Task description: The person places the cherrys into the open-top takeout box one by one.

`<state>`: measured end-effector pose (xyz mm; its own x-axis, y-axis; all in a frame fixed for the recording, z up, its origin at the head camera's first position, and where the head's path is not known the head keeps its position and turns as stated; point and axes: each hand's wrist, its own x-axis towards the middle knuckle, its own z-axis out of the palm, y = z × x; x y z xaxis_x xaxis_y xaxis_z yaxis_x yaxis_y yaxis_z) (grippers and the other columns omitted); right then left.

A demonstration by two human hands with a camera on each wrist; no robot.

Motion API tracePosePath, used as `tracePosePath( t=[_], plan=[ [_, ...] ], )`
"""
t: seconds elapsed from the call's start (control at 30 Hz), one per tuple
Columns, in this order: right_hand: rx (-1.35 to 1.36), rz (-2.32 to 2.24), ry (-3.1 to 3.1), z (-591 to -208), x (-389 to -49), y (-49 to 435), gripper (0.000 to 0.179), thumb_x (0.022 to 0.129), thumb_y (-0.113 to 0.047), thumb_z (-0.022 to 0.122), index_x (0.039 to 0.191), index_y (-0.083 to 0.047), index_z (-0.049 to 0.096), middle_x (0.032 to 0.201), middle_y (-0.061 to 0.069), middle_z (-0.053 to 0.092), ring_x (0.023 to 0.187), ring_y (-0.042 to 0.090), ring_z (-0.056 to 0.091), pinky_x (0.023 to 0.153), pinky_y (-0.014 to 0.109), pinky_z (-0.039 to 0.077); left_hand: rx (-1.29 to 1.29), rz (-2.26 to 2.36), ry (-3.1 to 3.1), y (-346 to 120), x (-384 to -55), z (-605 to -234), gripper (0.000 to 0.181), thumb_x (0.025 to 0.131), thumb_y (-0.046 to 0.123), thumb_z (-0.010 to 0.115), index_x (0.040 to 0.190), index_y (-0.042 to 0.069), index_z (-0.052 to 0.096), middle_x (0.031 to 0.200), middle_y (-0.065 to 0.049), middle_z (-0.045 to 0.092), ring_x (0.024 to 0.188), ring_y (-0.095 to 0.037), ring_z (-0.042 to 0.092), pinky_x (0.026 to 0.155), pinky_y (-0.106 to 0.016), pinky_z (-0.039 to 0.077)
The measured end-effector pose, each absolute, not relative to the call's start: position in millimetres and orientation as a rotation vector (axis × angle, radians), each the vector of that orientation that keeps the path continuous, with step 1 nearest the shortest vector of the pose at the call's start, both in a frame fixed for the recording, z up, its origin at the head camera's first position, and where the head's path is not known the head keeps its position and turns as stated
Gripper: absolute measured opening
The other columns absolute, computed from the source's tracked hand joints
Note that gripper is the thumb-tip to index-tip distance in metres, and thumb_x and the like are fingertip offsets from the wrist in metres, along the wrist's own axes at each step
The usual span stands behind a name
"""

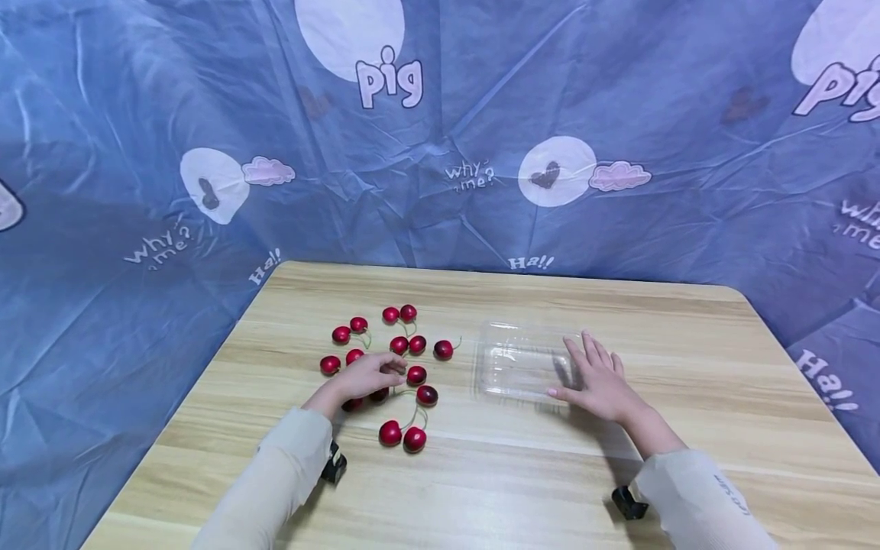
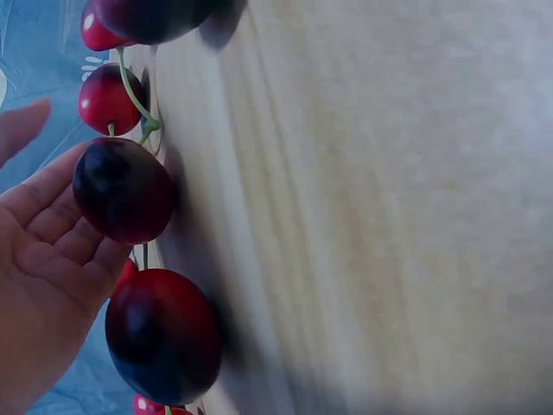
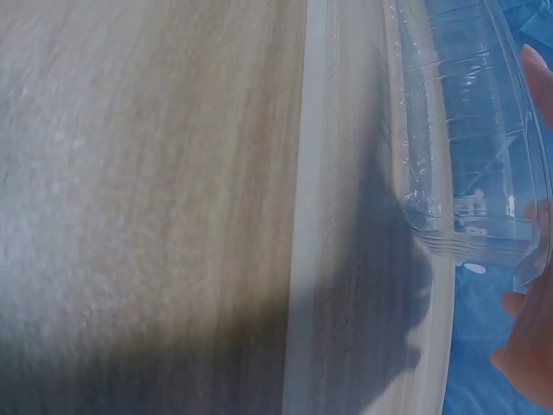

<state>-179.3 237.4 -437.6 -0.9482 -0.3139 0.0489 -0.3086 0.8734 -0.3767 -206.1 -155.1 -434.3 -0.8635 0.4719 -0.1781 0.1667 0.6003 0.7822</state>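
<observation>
Red cherries with green stems lie in a loose group on the table; one cherry [image 1: 416, 375] is right beside my left fingertips. My left hand [image 1: 366, 377] hovers low over the group, its fingers loosely bent and its thumb apart. The left wrist view has a dark cherry [image 2: 123, 190] in front of those fingers, with no visible grip on it. To the right stands a clear plastic box [image 1: 485, 360]. At its right end is my right hand [image 1: 600, 386], fingers spread, seemingly touching the rim. In the right wrist view the box wall [image 3: 471, 130] partly covers the fingers.
The wooden table [image 1: 509, 481] bears everything. A pair of joined cherries [image 1: 414, 439] lies nearest the front, and a single cherry [image 1: 443, 350] sits between the group and the box. Behind the table hangs a blue printed cloth [image 1: 440, 214].
</observation>
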Motion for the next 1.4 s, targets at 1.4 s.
tracePosePath(
  t=[1.4],
  plan=[
    [-0.475, -0.668, 2.996, -436, -179, 235, 0.091, 0.072, -0.053, 0.058, 0.135, 0.001, 0.019, 0.137, 0.03, 0.002, 0.121, 0.048, 0.008, 0.097, 0.061, 0.005, 0.495, 1.102, 2.457, -155, -222, -444, 0.004, 0.078, 0.003, 0.058, 0.081, 0.005, 0.058, 0.072, 0.003, 0.057, 0.07, -0.009, 0.051, 0.07, -0.025, 0.045]
  ],
)
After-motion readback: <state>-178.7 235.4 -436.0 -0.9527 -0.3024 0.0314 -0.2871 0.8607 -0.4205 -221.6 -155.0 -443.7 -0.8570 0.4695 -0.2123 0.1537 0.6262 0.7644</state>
